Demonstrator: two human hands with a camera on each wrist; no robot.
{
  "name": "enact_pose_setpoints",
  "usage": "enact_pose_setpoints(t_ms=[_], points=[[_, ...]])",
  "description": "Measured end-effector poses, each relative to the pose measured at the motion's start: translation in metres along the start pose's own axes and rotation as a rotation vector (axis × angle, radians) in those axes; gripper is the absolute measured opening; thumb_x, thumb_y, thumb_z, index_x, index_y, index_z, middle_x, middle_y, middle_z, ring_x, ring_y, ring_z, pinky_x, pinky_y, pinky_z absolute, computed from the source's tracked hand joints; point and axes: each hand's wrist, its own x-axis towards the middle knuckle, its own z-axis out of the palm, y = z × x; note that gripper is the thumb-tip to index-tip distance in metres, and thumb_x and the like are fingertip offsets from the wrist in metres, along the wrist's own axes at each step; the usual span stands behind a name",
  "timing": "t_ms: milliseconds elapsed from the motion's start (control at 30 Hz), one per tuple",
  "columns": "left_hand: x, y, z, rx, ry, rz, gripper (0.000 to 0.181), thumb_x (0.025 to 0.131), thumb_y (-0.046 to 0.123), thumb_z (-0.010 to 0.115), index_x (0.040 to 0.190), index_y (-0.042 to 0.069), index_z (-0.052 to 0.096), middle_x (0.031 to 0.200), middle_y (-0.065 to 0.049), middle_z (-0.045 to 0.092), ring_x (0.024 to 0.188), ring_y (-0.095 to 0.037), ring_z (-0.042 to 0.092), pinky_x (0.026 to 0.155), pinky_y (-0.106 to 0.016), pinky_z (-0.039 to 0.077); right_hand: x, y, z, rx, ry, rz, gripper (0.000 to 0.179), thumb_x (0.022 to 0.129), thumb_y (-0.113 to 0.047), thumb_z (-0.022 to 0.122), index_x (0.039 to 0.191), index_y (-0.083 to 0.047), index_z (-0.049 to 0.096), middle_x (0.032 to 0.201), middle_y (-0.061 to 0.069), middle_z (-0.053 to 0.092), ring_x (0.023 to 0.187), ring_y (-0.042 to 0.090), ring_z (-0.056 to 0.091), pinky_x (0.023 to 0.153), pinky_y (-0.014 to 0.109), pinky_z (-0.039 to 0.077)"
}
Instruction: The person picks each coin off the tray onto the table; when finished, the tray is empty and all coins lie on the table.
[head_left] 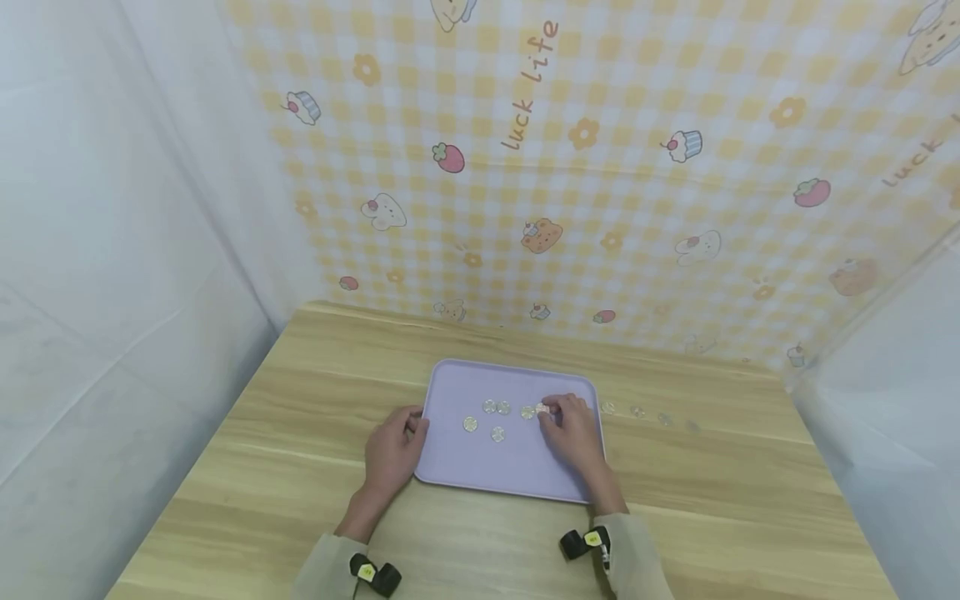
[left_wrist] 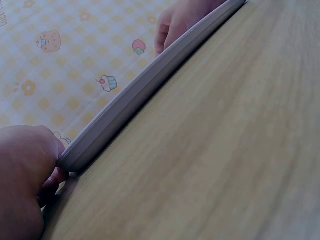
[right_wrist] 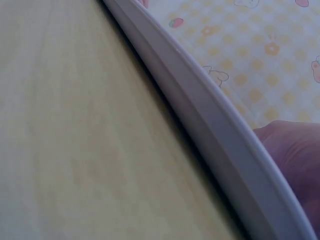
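On the wooden table lies a lavender tray (head_left: pixel 465 467) with a low raised rim. Several small silvery, coin-like discs (head_left: pixel 498 434) are scattered over its middle. My right hand (head_left: pixel 572 429) reaches over the tray's right side and pinches one coin-like disc (head_left: pixel 542 408) between thumb and index finger, close beside another disc (head_left: pixel 528 412). At the tray's left edge, my left hand (head_left: pixel 393 450) grips the rim. The left wrist view shows the left hand (left_wrist: pixel 25 175) at the tray's near corner, some fingers hidden. Only part of the right hand (right_wrist: pixel 295 155) appears beyond the rim in the right wrist view.
Right of the tray, several more discs (head_left: pixel 637 412) lie in a row on the wooden table (head_left: pixel 712 500). A yellow checked cloth (head_left: pixel 480 208) hangs behind the table, with white sheets (head_left: pixel 135 250) at both sides.
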Motion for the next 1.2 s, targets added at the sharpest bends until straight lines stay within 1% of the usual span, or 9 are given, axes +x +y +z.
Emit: enact_pose_setpoints(t_ms=[133, 200, 367, 500, 633, 767, 1000, 1133, 1200], points=[[-0.0003, 0.0007, -0.0019, -0.004, 0.0, 0.004, 0.023, 0.089, 0.018, 0.071, 0.11, 0.007, 0.072, 0.074, 0.005, 0.064, 0.051, -0.003, 0.041, 0.057, -0.025, 0.036, 0.0005, -0.0008, 0.0008, 0.043, 0.006, 0.064, 0.018, 0.084, -0.013, 0.073, 0.099, -0.007, 0.067, 0.086, 0.004, 0.061, 0.082, 0.019, 0.05, 0.078, 0.036, 0.04], [-0.0006, 0.0009, -0.0026, -0.006, -0.002, 0.004, 0.023, 0.089, 0.018, 0.071, 0.11, 0.007, 0.072, 0.074, 0.005, 0.064, 0.052, -0.003, 0.042, 0.057, -0.024, 0.036, 0.0004, -0.0008, 0.0016, 0.062, 0.028, 0.062, 0.016, 0.084, -0.012, 0.073, 0.098, -0.008, 0.066, 0.084, 0.004, 0.06, 0.08, 0.018, 0.05, 0.076, 0.035, 0.04], [-0.0003, 0.0004, -0.0017, -0.002, -0.003, 0.006, 0.023, 0.09, 0.018, 0.071, 0.11, 0.007, 0.072, 0.074, 0.005, 0.064, 0.052, -0.003, 0.042, 0.059, -0.025, 0.036, -0.0012, 0.0023, 0.0042, 0.056, 0.089, -0.043, 0.016, 0.085, -0.009, 0.073, 0.1, -0.009, 0.07, 0.078, 0.003, 0.061, 0.075, 0.017, 0.052, 0.073, 0.036, 0.041], [-0.0003, 0.0015, -0.0019, 0.003, -0.008, -0.002, 0.024, 0.09, 0.018, 0.071, 0.111, 0.007, 0.072, 0.075, 0.004, 0.064, 0.053, -0.004, 0.042, 0.061, -0.026, 0.036, -0.0021, 0.0045, 0.0051, 0.013, 0.091, -0.097, 0.023, 0.082, -0.009, 0.075, 0.105, -0.008, 0.074, 0.08, 0.002, 0.065, 0.075, 0.016, 0.053, 0.075, 0.037, 0.04], [-0.0002, 0.0023, -0.0023, 0.005, -0.016, -0.011, 0.024, 0.09, 0.018, 0.071, 0.111, 0.007, 0.072, 0.076, 0.004, 0.065, 0.053, -0.004, 0.043, 0.062, -0.026, 0.036, -0.0023, 0.004, 0.0036, -0.006, 0.047, -0.069, 0.025, 0.083, -0.012, 0.076, 0.107, -0.008, 0.075, 0.085, 0.003, 0.067, 0.078, 0.017, 0.054, 0.077, 0.036, 0.04], [0.0003, 0.0036, -0.0029, 0.008, -0.021, -0.019, 0.024, 0.09, 0.018, 0.07, 0.112, 0.007, 0.072, 0.075, 0.004, 0.064, 0.053, -0.005, 0.043, 0.062, -0.026, 0.036, -0.0019, 0.0021, 0.0011, 0.014, 0.012, -0.034, 0.024, 0.085, -0.014, 0.076, 0.108, -0.008, 0.074, 0.087, 0.004, 0.067, 0.081, 0.019, 0.055, 0.079, 0.037, 0.042], [0.0002, 0.0061, -0.0042, 0.008, -0.017, -0.017, 0.023, 0.09, 0.018, 0.07, 0.11, 0.006, 0.072, 0.074, 0.004, 0.064, 0.053, -0.005, 0.043, 0.061, -0.026, 0.037, -0.0032, -0.0002, -0.0004, 0.037, 0.001, 0.013, 0.025, 0.086, -0.019, 0.077, 0.108, -0.008, 0.074, 0.09, 0.003, 0.068, 0.087, 0.02, 0.059, 0.084, 0.041, 0.045], [0.0, 0.0054, -0.0037, 0.008, -0.02, -0.018, 0.023, 0.091, 0.018, 0.07, 0.11, 0.006, 0.072, 0.074, 0.004, 0.064, 0.052, -0.005, 0.043, 0.06, -0.026, 0.037, -0.0031, -0.0015, -0.0013, 0.07, 0.005, 0.033, 0.025, 0.088, -0.022, 0.076, 0.109, -0.009, 0.074, 0.092, 0.002, 0.068, 0.09, 0.018, 0.058, 0.083, 0.039, 0.049], [-0.0004, 0.0051, -0.0032, 0.01, -0.018, -0.018, 0.023, 0.09, 0.018, 0.07, 0.11, 0.007, 0.072, 0.074, 0.004, 0.064, 0.052, -0.005, 0.042, 0.06, -0.026, 0.036, -0.003, -0.001, -0.0014, 0.085, 0.015, 0.027, 0.025, 0.088, -0.021, 0.076, 0.109, -0.008, 0.074, 0.091, 0.002, 0.067, 0.089, 0.017, 0.058, 0.082, 0.039, 0.05]])
